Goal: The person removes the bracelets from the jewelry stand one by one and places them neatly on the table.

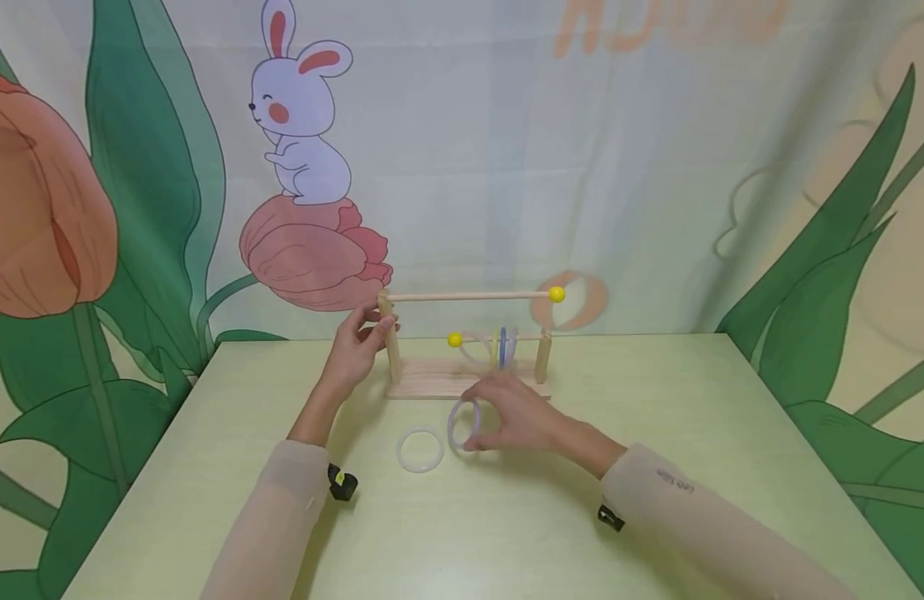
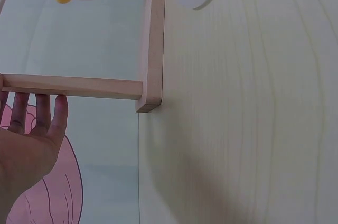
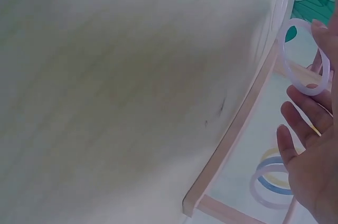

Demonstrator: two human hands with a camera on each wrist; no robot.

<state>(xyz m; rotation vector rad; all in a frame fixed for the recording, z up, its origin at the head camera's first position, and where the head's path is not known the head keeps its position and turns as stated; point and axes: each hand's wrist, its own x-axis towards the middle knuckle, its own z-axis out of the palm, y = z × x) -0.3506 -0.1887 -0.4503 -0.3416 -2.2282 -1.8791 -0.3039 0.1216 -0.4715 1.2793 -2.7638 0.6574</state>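
Lilac ring (image 1: 451, 427), in front of wooden rack (image 1: 427, 388), pinched between thumb and fingers of right hand (image 1: 520, 412). Left hand (image 1: 352, 352): fingers and thumb pinch rack's left post (image 1: 392, 354). White ring (image 1: 420, 470) flat on bench (image 1: 447, 533), in front of rack. Blue ring (image 1: 502, 348) hangs on rack's lower rod (image 1: 530, 337). Rabbit-print backdrop (image 1: 447, 183) behind rack.

- Backdrop (image 1: 447, 167) above wooden rack (image 1: 432, 385): big orange letters (image 1: 628, 33), cut off, unreadable.
- Right sleeve (image 1: 701, 508), right of wooden rack: small dark lettering (image 1: 675, 481), too blurry.
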